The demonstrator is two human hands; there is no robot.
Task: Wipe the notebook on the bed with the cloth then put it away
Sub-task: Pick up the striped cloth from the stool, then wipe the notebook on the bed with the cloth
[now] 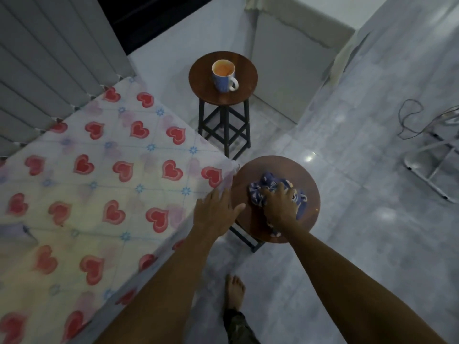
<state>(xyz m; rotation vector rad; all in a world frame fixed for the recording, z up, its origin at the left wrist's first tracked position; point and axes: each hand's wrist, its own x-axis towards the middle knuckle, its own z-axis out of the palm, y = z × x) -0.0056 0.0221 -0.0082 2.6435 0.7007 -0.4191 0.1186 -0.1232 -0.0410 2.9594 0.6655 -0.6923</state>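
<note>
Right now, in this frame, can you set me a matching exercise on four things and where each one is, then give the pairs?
Things:
1. blue-and-white ceramic mug
2. crumpled blue patterned cloth
3. left hand
4. person's bare foot

Places:
A. flat at the corner of the heart-print bed sheet
B. on the grey tiled floor
C. on the far round wooden stool
D. under the right hand on the near round wooden stool

Pairs: 1-C, 2-D, 3-A, 4-B

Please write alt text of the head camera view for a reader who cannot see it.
The person's right hand presses a crumpled blue patterned cloth on a round brown wooden stool beside the heart-print bed. The left hand rests open at the stool's edge; a blue mug stands on a farther stool.
</note>
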